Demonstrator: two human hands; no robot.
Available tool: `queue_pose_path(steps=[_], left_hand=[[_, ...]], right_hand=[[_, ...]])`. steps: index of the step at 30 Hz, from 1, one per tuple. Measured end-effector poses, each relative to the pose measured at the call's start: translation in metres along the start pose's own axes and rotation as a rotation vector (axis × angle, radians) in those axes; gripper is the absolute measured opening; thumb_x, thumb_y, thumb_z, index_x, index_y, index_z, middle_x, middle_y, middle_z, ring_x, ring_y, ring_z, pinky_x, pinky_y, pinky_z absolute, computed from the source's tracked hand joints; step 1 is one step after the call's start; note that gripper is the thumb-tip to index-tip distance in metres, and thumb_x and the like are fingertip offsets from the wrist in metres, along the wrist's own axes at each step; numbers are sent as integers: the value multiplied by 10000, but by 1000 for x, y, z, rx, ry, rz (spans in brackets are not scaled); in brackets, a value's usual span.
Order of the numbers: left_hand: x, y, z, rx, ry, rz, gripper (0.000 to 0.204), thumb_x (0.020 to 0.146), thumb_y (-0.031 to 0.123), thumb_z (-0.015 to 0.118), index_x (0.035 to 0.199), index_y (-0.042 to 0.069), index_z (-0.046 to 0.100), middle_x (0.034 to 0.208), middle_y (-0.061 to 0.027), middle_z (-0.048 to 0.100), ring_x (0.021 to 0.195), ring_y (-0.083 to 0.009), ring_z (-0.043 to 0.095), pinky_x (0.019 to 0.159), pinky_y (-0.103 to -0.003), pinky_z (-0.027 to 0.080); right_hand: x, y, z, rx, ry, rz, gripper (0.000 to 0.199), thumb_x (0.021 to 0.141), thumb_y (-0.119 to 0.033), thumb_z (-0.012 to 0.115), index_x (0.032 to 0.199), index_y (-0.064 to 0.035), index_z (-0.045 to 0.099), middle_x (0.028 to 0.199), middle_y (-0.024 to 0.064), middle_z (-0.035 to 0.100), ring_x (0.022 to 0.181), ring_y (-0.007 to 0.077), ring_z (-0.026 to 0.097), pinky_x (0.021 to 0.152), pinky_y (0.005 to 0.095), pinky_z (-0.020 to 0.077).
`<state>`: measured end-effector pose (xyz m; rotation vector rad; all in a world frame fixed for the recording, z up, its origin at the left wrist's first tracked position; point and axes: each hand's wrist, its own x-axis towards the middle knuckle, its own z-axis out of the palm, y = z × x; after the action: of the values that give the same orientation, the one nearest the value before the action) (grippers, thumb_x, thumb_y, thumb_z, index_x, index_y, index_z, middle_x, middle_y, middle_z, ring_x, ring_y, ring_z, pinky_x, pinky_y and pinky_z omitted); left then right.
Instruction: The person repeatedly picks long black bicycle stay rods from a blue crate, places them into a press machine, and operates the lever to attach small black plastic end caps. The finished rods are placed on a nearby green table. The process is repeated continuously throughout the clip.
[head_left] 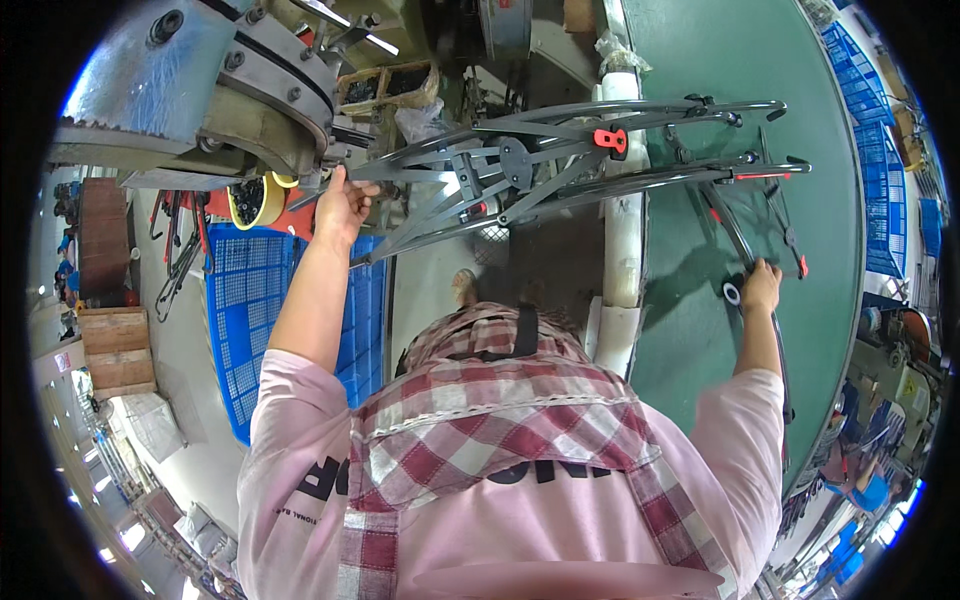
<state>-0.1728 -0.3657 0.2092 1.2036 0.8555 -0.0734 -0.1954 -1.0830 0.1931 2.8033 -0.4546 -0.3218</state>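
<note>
A dark metal folding frame, like a stroller's [560,190], stretches from the machine at the left across to the green table. It has long tubes, crossing flat bars, red plastic parts and hooked ends at the right. My left hand [342,208] is at its left end, fingers closed about a bar just under the head of a heavy metal press [270,95]; the exact grip is partly hidden. Over the table, my right hand [762,288] wraps round a dark tube of the frame's lower right part, beside a small black-and-white wheel [732,293].
A white wrapped roll [622,230] edges the green table [690,350]. Blue plastic crates [245,320] stand below my left arm. Yellow tub [256,202] of small dark parts sits by the press, with boxes of parts [390,85] behind. More blue crates [880,190] line the far right.
</note>
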Motion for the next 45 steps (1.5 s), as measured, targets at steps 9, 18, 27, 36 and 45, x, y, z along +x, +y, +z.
queue_pose_path(steps=[9,18,27,36,45], left_hand=[[-3,-6,5,-8,-109,-4,629,984,565,455,1022,-43,611,930,-151,679,759,-174,515,734,-290,414],[2,-11,-5,-93,-240,-1,699,967,630,441,948,-27,676,846,-126,718,631,-125,560,581,-242,423],[-15,-15,7,-59,-242,185,697,958,609,452,835,-27,708,799,-149,724,683,-212,661,630,-313,507],[-82,-69,-60,1265,-258,937,461,797,455,717,1035,71,628,886,-119,650,912,-282,641,831,-389,469],[-73,-41,-59,1254,-545,853,415,896,465,599,940,54,635,828,-118,653,791,-268,670,751,-389,469]], right_hand=[[-165,155,70,-114,-504,512,528,819,-269,729,1300,-125,565,1378,138,516,1281,343,493,1036,451,440],[-82,-255,-177,743,549,-976,442,752,-30,732,1183,-77,644,1323,122,589,1334,339,459,1106,456,349],[-124,-498,-219,188,306,-1375,749,719,-13,685,1411,-90,407,1271,181,547,1212,377,509,1010,463,428],[-109,-506,-223,231,160,-1421,698,684,152,501,1351,-38,434,1239,233,573,1109,445,565,944,480,476],[-96,-505,-225,159,229,-1514,680,717,135,454,1372,-40,399,1324,214,519,1157,436,539,934,480,475]])
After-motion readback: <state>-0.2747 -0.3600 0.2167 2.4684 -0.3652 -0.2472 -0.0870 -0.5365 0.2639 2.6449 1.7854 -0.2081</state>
